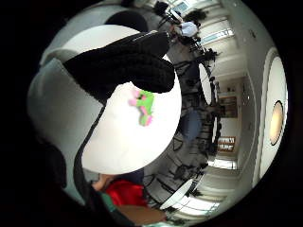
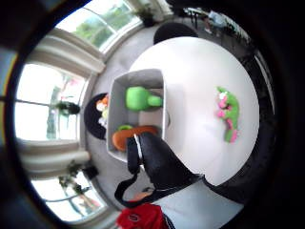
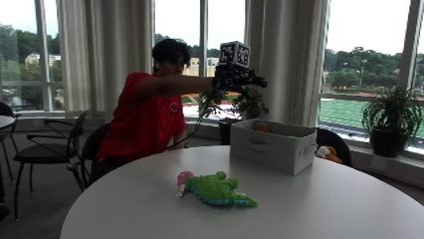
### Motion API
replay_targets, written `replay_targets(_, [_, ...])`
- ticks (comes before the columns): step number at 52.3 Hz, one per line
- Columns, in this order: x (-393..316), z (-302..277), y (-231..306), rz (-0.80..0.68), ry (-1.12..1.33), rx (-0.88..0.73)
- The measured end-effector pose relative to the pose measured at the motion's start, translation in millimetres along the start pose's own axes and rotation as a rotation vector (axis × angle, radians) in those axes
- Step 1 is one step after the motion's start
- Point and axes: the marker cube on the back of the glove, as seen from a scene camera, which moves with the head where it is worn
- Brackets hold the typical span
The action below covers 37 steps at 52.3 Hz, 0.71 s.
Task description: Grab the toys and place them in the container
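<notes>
Person: sits in a red shirt behind the round white table (image 3: 344, 209), with the right arm stretched out at shoulder height.
Right hand (image 3: 237, 78): in the black glove, it is raised high in the air above the container (image 3: 271, 145) and touches nothing. From the outside view the fingers seem spread and nothing is held. In the little finger side palm view one gloved finger (image 1: 128, 68) lies across the picture, rather straight, with nothing under it.
Other hand: I cannot tell its state, because it is hidden behind the table and the body.
Container: a white box with a slot handle, open at the top, standing on the far part of the table, near the edge.
Toys in the container: the thumb side palm view looks down into it and shows a green toy (image 2: 140, 98) and an orange toy (image 2: 131, 135) with a small green part beside it.
Toy on the table: a green plush toy (image 3: 215, 189) with pink parts lies flat on the near part of the table, well apart from the container and from the hand.
Beyond the table: another soft toy (image 3: 328, 153), orange and white, sits on a dark chair just behind the container.
</notes>
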Motion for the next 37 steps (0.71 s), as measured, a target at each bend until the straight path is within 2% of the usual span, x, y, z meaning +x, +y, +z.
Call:
replay_targets(16, [158,113,-4,0.197,-0.061,-0.069])
replay_targets(24, [183,167,-9,0.235,-0.115,-0.15])
replay_targets(32, [169,213,-21,0.265,-0.211,-0.22])
replay_targets(37, [159,233,-26,0.255,-0.19,-0.235])
